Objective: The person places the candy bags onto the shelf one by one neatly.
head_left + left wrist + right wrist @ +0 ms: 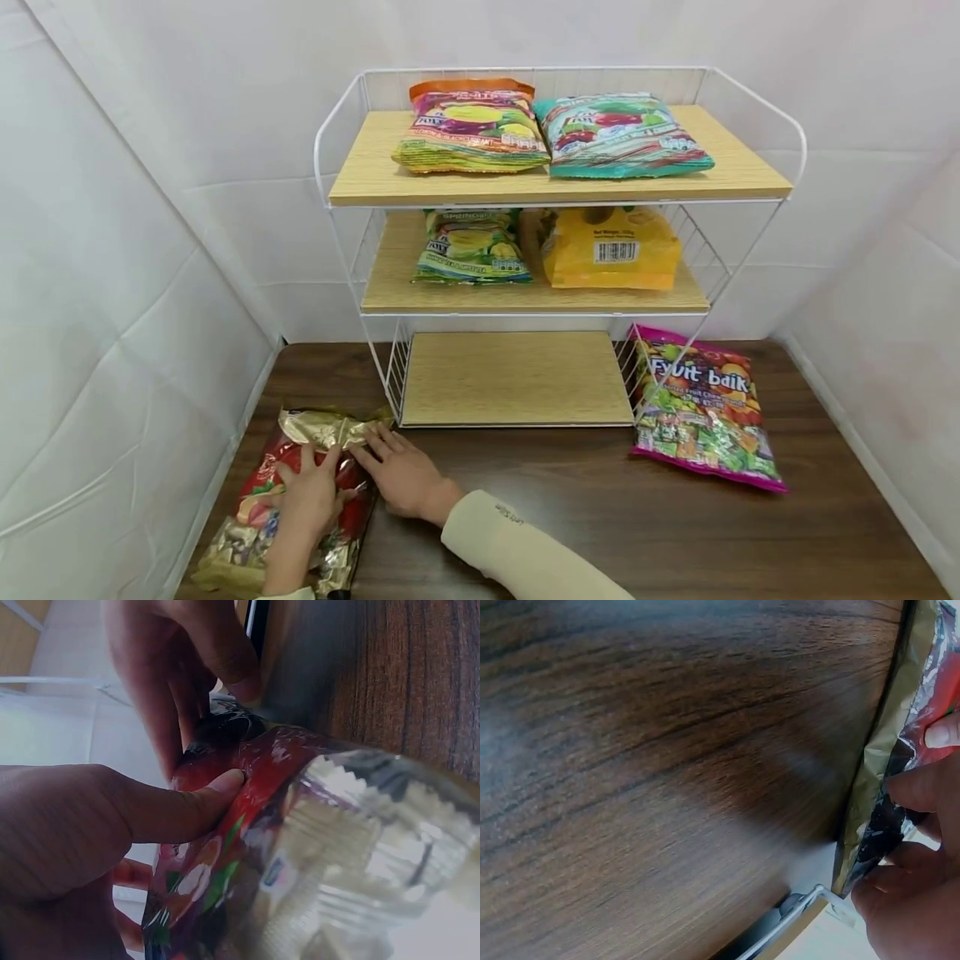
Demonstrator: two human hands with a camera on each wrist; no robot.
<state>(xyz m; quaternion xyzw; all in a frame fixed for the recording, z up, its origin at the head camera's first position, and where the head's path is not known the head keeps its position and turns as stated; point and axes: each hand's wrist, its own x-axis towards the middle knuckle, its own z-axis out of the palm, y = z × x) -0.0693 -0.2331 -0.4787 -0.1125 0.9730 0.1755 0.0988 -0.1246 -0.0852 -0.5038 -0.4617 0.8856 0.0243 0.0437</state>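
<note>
A red and gold bag of wrapped sweets (258,500) lies flat on the table at the left, its gold top edge towards the rack. My left hand (308,497) rests on the bag's upper middle with fingers spread. In the left wrist view, its thumb (169,814) presses the red film. My right hand (405,475) touches the bag's top right corner, fingers stretched over the gold strip (318,427). The right wrist view shows the right fingers (915,787) against the dark and gold edge; their tips are partly hidden.
A white wire rack with three wooden shelves (517,379) stands at the back. Two bags (472,129) (622,137) lie on its top shelf. A green bag (472,250) and a yellow bag (615,250) occupy the middle one. A pink-edged sweet bag (708,408) leans by the rack's right side.
</note>
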